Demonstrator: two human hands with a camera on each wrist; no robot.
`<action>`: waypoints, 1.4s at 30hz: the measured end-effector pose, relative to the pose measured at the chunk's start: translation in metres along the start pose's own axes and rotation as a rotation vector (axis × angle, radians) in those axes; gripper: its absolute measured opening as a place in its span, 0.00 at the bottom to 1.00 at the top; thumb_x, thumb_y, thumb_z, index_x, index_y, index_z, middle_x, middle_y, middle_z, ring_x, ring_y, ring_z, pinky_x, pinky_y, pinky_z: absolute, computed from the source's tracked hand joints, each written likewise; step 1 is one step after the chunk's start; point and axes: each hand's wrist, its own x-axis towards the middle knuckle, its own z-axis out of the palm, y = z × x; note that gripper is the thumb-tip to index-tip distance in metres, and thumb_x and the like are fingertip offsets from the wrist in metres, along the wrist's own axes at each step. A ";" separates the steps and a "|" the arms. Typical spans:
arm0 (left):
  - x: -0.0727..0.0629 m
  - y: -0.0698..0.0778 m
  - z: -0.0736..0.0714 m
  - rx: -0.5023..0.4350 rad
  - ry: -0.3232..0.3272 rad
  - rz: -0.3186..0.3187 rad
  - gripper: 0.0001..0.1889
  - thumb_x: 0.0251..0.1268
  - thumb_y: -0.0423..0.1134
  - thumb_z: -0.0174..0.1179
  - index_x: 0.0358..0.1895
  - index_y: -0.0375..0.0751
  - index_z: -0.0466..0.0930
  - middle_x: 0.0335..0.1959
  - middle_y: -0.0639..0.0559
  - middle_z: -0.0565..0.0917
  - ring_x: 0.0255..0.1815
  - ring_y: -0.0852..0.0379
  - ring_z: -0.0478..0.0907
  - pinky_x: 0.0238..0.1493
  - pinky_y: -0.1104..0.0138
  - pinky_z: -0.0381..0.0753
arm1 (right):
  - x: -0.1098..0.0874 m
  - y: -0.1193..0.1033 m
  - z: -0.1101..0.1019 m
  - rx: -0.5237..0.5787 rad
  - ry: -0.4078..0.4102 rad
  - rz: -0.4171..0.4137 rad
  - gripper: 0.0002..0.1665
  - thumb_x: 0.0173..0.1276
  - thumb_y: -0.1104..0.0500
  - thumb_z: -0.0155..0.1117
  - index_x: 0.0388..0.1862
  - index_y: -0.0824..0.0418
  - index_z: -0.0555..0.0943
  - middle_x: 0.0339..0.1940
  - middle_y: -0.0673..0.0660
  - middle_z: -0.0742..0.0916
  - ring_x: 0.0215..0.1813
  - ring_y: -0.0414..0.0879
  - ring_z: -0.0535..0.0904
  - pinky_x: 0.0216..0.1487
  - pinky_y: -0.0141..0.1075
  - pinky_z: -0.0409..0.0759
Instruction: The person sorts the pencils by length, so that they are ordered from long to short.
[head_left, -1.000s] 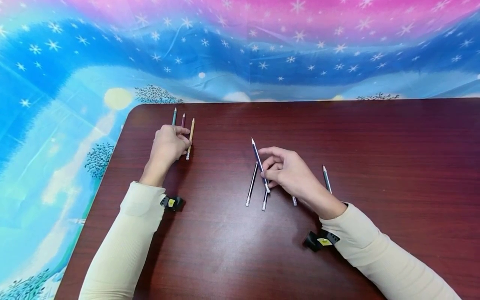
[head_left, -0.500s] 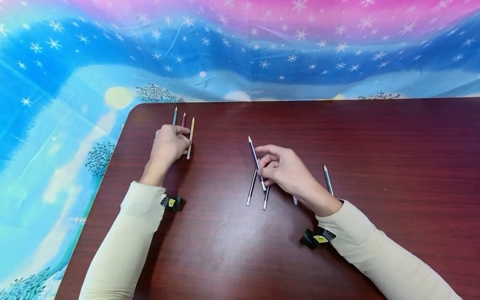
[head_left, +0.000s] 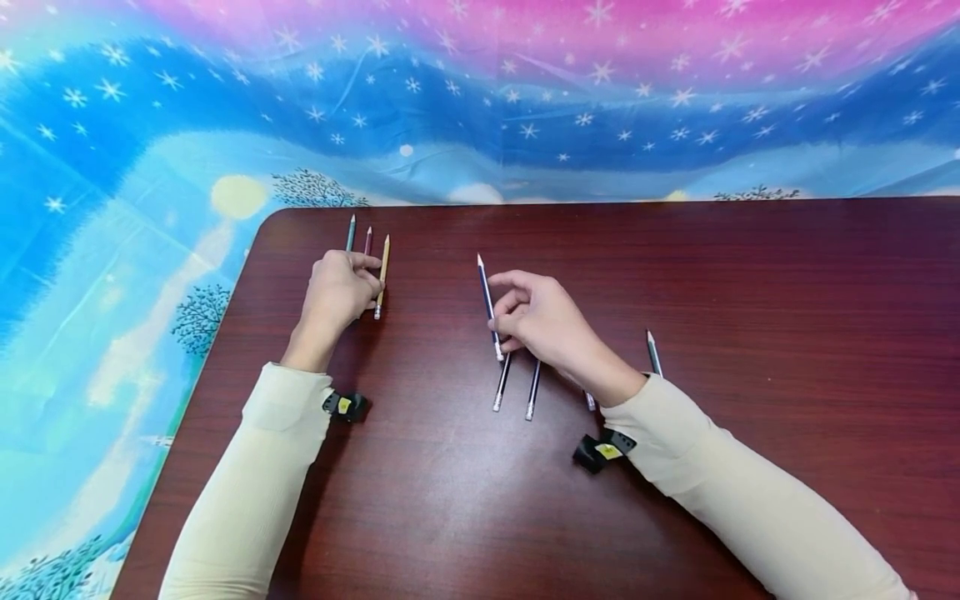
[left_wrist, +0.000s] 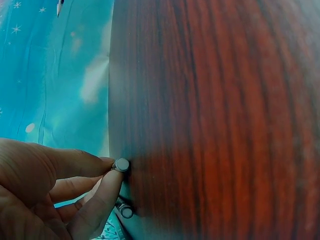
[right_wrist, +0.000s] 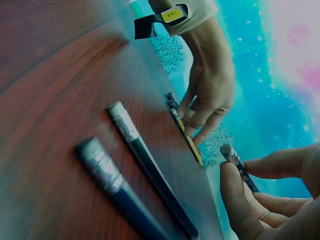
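Observation:
My left hand [head_left: 341, 287] pinches a yellow pencil [head_left: 384, 267] between thumb and finger at the table's far left. Next to it lie a maroon pencil [head_left: 368, 240] and a green pencil [head_left: 351, 233], both partly hidden behind the hand. In the left wrist view, finger and thumb meet at one pencil's eraser end [left_wrist: 121, 165]. My right hand [head_left: 543, 317] holds a dark blue striped pencil [head_left: 487, 300] by its lower part, tip pointing away, raised above the table. Below that hand, two dark pencils lie side by side, a left one [head_left: 502, 387] and a right one [head_left: 533, 392].
Another pencil's eraser end [head_left: 590, 402] shows beneath my right wrist. A dark green pencil [head_left: 654, 354] lies just beyond the right sleeve, partly covered. The brown wooden table [head_left: 450, 500] ends at a patterned cloth [head_left: 480, 100] behind and on the left.
My right hand has moved left and away from me with the dark blue pencil, uncovering more of the right-hand dark pencil on the table. The left hand has stayed in place.

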 end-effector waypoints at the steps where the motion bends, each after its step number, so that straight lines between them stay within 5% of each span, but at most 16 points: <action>1: 0.000 0.000 0.000 0.000 0.001 0.003 0.18 0.74 0.30 0.58 0.64 0.39 0.84 0.42 0.41 0.89 0.28 0.59 0.85 0.28 0.72 0.81 | 0.003 -0.002 0.003 -0.003 0.003 0.002 0.35 0.66 0.76 0.61 0.73 0.67 0.72 0.33 0.56 0.83 0.28 0.41 0.82 0.32 0.37 0.89; 23: 0.000 -0.002 0.002 0.028 0.022 0.018 0.17 0.75 0.33 0.60 0.63 0.39 0.85 0.42 0.42 0.89 0.29 0.58 0.86 0.29 0.71 0.81 | 0.085 -0.014 0.084 0.003 0.123 0.067 0.32 0.63 0.79 0.62 0.67 0.69 0.77 0.34 0.61 0.85 0.21 0.42 0.79 0.23 0.32 0.85; 38: 0.001 -0.003 0.001 0.038 0.025 0.034 0.18 0.76 0.33 0.59 0.65 0.40 0.84 0.42 0.41 0.89 0.28 0.58 0.85 0.28 0.70 0.78 | 0.101 -0.017 0.109 -0.296 0.273 0.060 0.26 0.68 0.69 0.65 0.65 0.60 0.81 0.46 0.62 0.91 0.17 0.39 0.79 0.24 0.29 0.83; 42: 0.001 -0.005 0.000 0.036 0.025 0.033 0.18 0.76 0.33 0.59 0.64 0.40 0.84 0.41 0.42 0.89 0.28 0.59 0.84 0.28 0.71 0.79 | 0.103 -0.020 0.111 -0.409 0.280 0.058 0.25 0.67 0.67 0.65 0.64 0.58 0.82 0.49 0.60 0.91 0.26 0.46 0.86 0.34 0.32 0.85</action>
